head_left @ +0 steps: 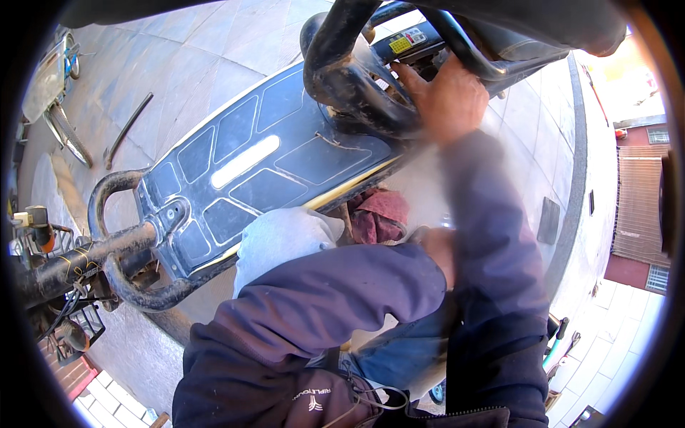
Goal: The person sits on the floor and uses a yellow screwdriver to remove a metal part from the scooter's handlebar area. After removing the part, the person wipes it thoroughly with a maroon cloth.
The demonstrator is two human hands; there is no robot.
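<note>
My right hand reaches into the frame of a dark scooter, beneath the black seat. Its thumb stretches left beside a black part with a yellow label; the other fingers are mostly hidden in the gap, so what they touch does not show. A thick, scuffed black tube bends round just left of this hand. Across my body, the left arm ends with my left hand behind the right sleeve, its fingers out of sight. The blue-black footboard, with pale outlines and a white stripe, slants leftward.
A crumpled maroon cloth and pale blue fabric lie below the footboard. Curved black guard bars stick out at the scooter's left end. A dark rod rests on the paving, near a parked bicycle. A shuttered building stands far right.
</note>
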